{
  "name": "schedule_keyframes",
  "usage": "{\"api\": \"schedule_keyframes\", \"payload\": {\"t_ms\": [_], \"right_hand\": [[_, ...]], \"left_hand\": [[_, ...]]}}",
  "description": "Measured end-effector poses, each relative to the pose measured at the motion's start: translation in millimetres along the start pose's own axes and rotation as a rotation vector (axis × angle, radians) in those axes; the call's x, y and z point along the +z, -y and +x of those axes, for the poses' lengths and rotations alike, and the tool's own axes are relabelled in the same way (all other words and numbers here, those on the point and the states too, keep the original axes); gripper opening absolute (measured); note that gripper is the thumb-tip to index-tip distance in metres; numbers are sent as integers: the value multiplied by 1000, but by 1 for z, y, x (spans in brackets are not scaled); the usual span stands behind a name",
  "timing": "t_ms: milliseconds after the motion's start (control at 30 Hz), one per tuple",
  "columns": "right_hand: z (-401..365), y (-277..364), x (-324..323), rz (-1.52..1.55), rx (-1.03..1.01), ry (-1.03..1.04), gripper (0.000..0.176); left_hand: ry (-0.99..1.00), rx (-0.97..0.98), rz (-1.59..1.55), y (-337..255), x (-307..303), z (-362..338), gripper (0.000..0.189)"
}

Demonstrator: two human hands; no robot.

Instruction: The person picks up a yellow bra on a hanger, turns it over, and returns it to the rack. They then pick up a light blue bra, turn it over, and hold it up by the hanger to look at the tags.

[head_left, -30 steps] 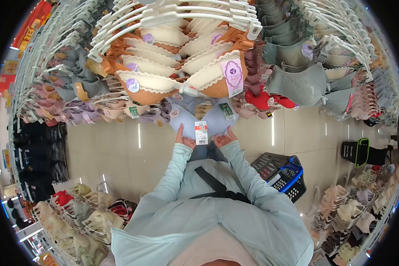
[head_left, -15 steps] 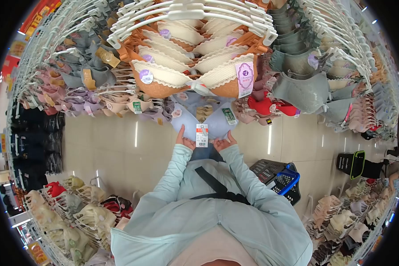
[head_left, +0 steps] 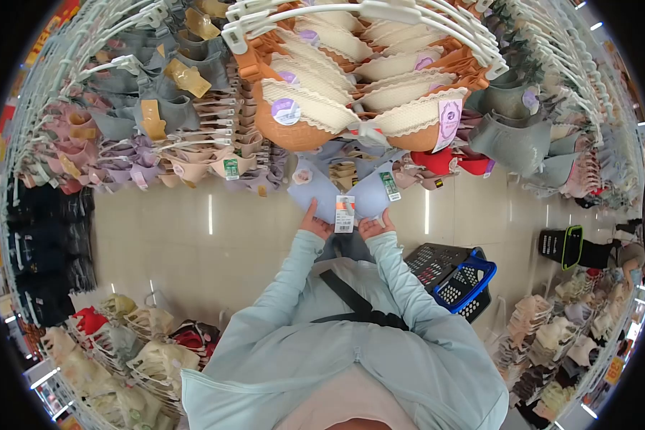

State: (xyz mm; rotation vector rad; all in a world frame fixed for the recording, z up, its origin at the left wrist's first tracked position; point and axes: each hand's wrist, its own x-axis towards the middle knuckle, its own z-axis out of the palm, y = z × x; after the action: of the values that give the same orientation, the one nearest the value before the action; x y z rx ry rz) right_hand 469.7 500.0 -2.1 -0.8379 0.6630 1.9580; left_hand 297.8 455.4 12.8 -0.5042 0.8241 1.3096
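Note:
A pale lavender-blue bra (head_left: 315, 193) hangs low on the rack in front of me, its upper part behind an orange-and-cream bra. At its lower left edge my left hand (head_left: 314, 221) grips the cup with bent fingers. My right hand (head_left: 377, 225) has hold of the lower right edge. Between the hands a white and red price tag (head_left: 345, 215) hangs over the middle of the bra. A green label (head_left: 390, 186) sits on the right cup. Just above hangs the orange-and-cream bra (head_left: 301, 129), at the front of a row of like ones on white hangers.
Grey bras (head_left: 512, 140) hang to the right, and pink and lilac ones (head_left: 125, 172) to the left. A dark shopping basket (head_left: 437, 258) with a blue rim stands on the tiled floor by my right side. More racks (head_left: 150, 358) stand behind me. A person (head_left: 627, 261) is at far right.
The view has shifted, so the front bras appear further right and closer. Both hands stay at the lower edge of the lavender-blue bra.

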Motion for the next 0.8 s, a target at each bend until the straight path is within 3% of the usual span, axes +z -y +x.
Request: {"api": "schedule_keyframes", "payload": {"t_ms": [200, 800], "right_hand": [[-3, -9, 1, 65, -70, 2, 42], [7, -5, 12, 164, -128, 5, 43]], "left_hand": [[119, -88, 21, -10, -3, -10, 55], [24, -164, 73, -26, 2, 1, 59]]}}
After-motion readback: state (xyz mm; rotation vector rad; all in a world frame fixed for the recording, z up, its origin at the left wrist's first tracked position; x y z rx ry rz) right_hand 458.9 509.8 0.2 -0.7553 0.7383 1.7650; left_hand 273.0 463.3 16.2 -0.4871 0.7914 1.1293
